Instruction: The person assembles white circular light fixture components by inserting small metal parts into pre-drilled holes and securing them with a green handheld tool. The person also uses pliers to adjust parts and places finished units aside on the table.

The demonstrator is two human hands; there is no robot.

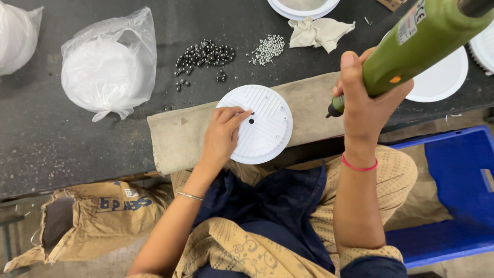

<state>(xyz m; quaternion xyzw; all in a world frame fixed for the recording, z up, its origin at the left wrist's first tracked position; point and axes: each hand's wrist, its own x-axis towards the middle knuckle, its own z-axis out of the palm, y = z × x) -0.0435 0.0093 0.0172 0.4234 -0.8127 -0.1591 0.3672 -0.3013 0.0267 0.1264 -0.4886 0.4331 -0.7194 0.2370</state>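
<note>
A round white ribbed disc (265, 128) lies on a beige cloth pad (180, 136) at the table's near edge. My left hand (222, 134) rests on the disc's left side, its fingertips pinched near a small dark hole by the centre; whether they hold a screw I cannot tell. My right hand (363, 98) grips a green electric screwdriver (417, 44), held tilted, its tip hanging just right of the disc and above the pad.
A pile of dark round pieces (203, 55) and a pile of small silver screws (267, 50) lie behind the disc. Two clear bags (108, 67) hold white parts at left. A crumpled cloth (319, 32), white discs (442, 77), a blue crate (458, 185) and a brown sack (98, 219) surround me.
</note>
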